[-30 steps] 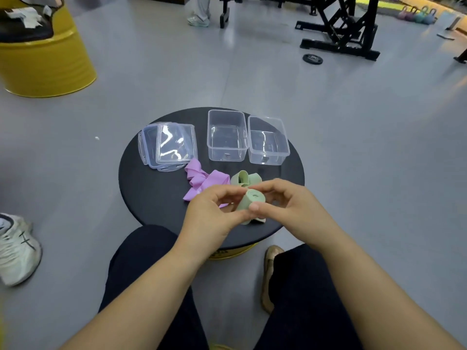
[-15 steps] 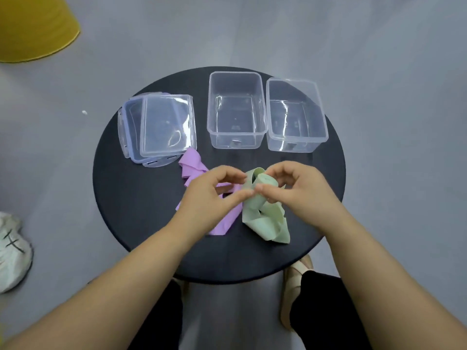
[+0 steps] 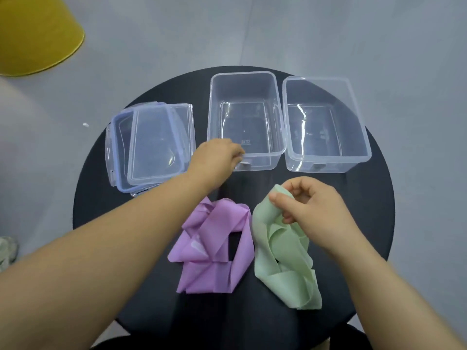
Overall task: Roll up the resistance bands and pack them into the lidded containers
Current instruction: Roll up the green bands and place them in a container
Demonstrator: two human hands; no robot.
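A green resistance band [image 3: 283, 258] lies loosely crumpled on the round black table [image 3: 366, 203]. My right hand [image 3: 310, 205] pinches its upper end between thumb and fingers. A purple band [image 3: 217, 246] lies folded in a loose heap just left of it. My left hand [image 3: 214, 157] reaches forward and its fingers curl onto the near left rim of the left clear container [image 3: 273, 97]. A second clear container [image 3: 353, 117] stands open to its right. Two clear lids [image 3: 151, 145] lie stacked at the table's left.
A yellow drum [image 3: 32, 36] stands on the grey floor at the far left. A white shoe [image 3: 6, 251] shows at the left edge. My dark trousers show below the table's near edge.
My left hand let go of the green band and reached forward to the left container's rim. The rolled part of the green band has come loose. The view moved closer over the table.
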